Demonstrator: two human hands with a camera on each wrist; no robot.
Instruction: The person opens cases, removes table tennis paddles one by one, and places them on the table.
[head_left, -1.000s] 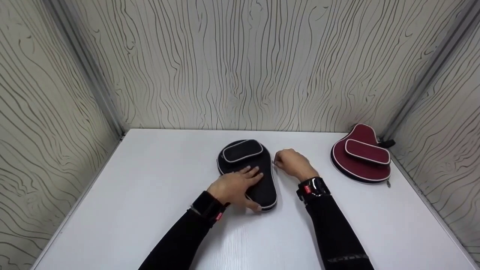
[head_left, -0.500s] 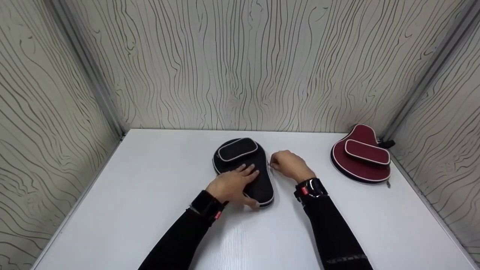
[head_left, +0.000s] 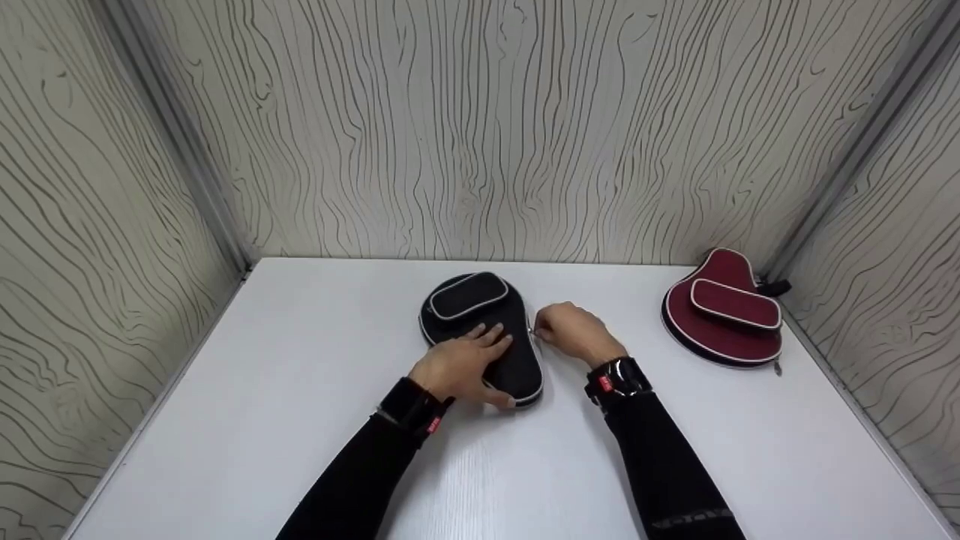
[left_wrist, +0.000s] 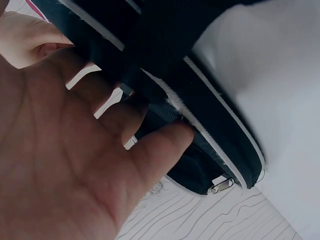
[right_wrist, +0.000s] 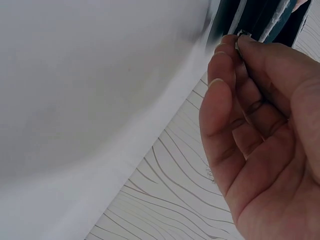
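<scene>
A black table tennis paddle case (head_left: 512,315) with white piping and a raised pocket lies on the white table, its narrow handle end toward me. My left hand (head_left: 457,367) rests on its lower left part with fingers spread, the thumb by the handle end. In the left wrist view, that thumb (left_wrist: 167,142) touches the piped side. At the case's right edge my right hand (head_left: 574,330) pinches a small zipper pull (right_wrist: 242,36) between thumb and curled fingers. My fingers mostly hide the pull. Another metal zipper pull (left_wrist: 222,186) hangs on the pocket in the left wrist view.
A dark red paddle case (head_left: 724,341) with a matching pocket lies at the table's back right, beside the corner. A wood-grain patterned panel (head_left: 480,135) rises behind the white table (head_left: 300,360), and similar panels stand on both sides.
The black case and both hands have shifted slightly left, the case also a little away from me. My right hand has moved slightly along its edge toward the handle end, still pinching the pull.
</scene>
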